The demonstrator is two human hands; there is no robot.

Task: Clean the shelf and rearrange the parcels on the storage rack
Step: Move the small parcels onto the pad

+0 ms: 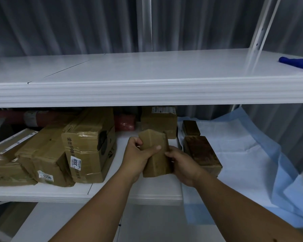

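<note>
A small brown parcel (155,154) is held upright between both hands above the front part of the lower shelf (101,193), roughly at its middle. The left hand (138,154) is wrapped round the parcel's left side, with the thumb pressed across its front face; the right hand (179,165) is closed on its lower right edge. Both sets of fingers are curled tight on the cardboard, and nothing else is held.

The parcel is gripped only by its sides, and its top flap looks creased, so a slip could be caused if one hand were released before the base is set down. A knock against the front lip of the upper shelf (147,91) could follow if the parcel were lifted steeply, since that lip hangs close above the working gap.

To the left, large taped cartons (89,147) are crowded along the lower shelf up to its front edge, some leaning, and little free room is left there. Behind the held parcel another carton (158,119) stands toward the back edge. To the right, two dark parcels (201,152) lie on a pale blue sheet (243,154) that is spread over the shelf's right end and droops past its front edge; the sheet could be dragged or bunched if a parcel were slid onto it. A dark blue object (296,64) lies at the right end of the upper shelf, which is otherwise bare.
</note>
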